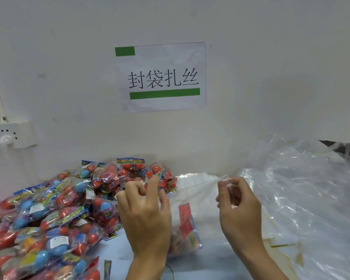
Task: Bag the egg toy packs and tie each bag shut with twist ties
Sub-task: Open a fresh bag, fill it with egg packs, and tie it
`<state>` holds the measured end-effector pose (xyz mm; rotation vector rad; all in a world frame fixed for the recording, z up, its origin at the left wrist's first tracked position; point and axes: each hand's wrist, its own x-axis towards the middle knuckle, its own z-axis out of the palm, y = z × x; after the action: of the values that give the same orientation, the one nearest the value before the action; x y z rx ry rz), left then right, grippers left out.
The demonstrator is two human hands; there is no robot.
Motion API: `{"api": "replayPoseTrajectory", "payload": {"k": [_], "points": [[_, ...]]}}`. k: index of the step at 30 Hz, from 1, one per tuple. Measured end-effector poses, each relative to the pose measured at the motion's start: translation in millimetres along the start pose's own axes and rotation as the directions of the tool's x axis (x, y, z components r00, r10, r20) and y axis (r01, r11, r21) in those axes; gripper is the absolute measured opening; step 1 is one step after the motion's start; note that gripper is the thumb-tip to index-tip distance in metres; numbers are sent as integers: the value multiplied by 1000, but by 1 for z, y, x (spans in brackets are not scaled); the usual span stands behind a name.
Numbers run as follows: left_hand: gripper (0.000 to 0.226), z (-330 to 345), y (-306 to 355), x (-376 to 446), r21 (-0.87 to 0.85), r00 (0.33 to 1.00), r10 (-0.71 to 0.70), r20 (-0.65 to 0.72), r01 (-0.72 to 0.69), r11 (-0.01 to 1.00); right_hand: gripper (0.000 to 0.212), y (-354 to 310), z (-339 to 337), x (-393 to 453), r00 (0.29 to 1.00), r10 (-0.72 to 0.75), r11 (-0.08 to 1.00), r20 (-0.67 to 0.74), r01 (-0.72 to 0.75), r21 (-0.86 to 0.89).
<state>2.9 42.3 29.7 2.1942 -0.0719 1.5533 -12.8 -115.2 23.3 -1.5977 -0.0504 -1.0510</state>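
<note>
A clear plastic bag [198,190] stands in front of me, stretched between my two hands at its top edge. My left hand [146,211] pinches the bag's left rim, and my right hand [238,205] pinches the right rim between thumb and fingers. Inside the bag lies an egg toy pack [185,227] with a red header card. A big heap of egg toy packs [55,211], red and blue eggs in clear wrap, covers the table to the left. Gold twist ties [279,244] lie at the right under loose plastic.
A pile of empty clear bags [303,186] fills the right side. The white wall close behind carries a paper sign [162,77] and a power socket [10,134] at the left. The light blue tabletop [119,251] shows between the heap and my arms.
</note>
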Motion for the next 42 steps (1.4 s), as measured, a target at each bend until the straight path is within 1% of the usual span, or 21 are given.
{"api": "replayPoseTrajectory", "payload": {"k": [2, 3, 4, 7, 9, 12, 14, 15, 16, 17, 19, 20, 23, 25, 27, 29, 31, 33, 37, 39, 42], "points": [[21, 2, -1, 1, -3, 998, 59, 16, -59, 998, 20, 0, 0, 0, 1000, 2, 1000, 0, -2, 10], [20, 2, 0, 0, -16, 994, 70, 82, -69, 997, 20, 1, 0, 0, 1000, 2, 1000, -1, -2, 16], [29, 2, 0, -2, -24, 980, 62, 189, -59, 998, 19, 1, -1, -1, 1000, 0, 1000, 1, 0, 26], [41, 3, -2, -4, 104, 863, -82, 499, 34, 994, 22, 0, -5, -1, 1000, 4, 996, 9, -5, 90], [32, 8, -9, -5, 181, 806, -176, 565, 87, 980, 32, 0, -7, 0, 998, 66, 993, -21, -64, 101], [27, 8, -10, -4, 35, 871, -176, 458, 181, 983, 34, 3, -8, 3, 978, 208, 976, 5, -208, 55], [31, 8, -7, -3, -106, 932, -152, 330, 197, 975, 25, 5, -9, 3, 942, 290, 952, 170, -302, 49], [33, 7, -6, -2, -185, 954, -153, 256, 204, 961, 27, 4, -10, 2, 903, 309, 940, 297, -339, 51], [33, 6, -6, -2, -264, 968, -165, 190, 213, 941, 43, 2, -10, 0, 847, 312, 930, 431, -365, 43], [31, 5, -6, -1, -336, 973, -184, 141, 222, 916, 69, 2, -10, -2, 784, 304, 924, 542, -380, 32], [28, 3, -6, 1, -440, 973, -215, 80, 228, 868, 115, 0, -8, -6, 692, 286, 931, 663, -365, -21], [28, 2, -6, 3, -468, 975, -216, 53, 215, 857, 123, -2, -8, -7, 677, 278, 939, 682, -342, -43], [29, 1, -6, 4, -489, 978, -209, 16, 191, 851, 113, -5, -8, -3, 699, 271, 948, 662, -313, -58], [31, 3, -6, 2, -501, 980, -192, 41, 187, 845, 101, -5, -5, -5, 683, 259, 958, 683, -272, -92], [36, 5, -4, 0, -541, 987, -124, 104, 161, 826, 71, -5, -1, -11, 697, 223, 973, 682, -196, -118], [38, 5, -1, -2, -587, 983, -35, 179, 135, 798, 38, -3, 3, -14, 751, 172, 985, 638, -123, -120], [37, 5, 1, -3, -623, 970, 7, 242, 150, 767, 21, -2, 3, -13, 792, 152, 988, 591, -103, -117], [35, 6, 1, -4, -634, 963, 21, 268, 159, 757, 20, 1, 1, -10, 848, 158, 987, 506, -126, -97], [32, 9, -1, -4, -577, 963, 14, 269, 149, 803, 30, 7, -1, -2, 945, 191, 982, 267, -187, -41], [23, 10, -4, -2, -532, 967, -58, 246, 185, 826, 30, 12, -5, 4, 963, 220, 975, 157, -220, -19], [15, 13, -16, 4, -390, 942, -271, 200, 330, 860, 31, 17, -11, 11, 938, 300, 954, 171, -298, -38]]}}
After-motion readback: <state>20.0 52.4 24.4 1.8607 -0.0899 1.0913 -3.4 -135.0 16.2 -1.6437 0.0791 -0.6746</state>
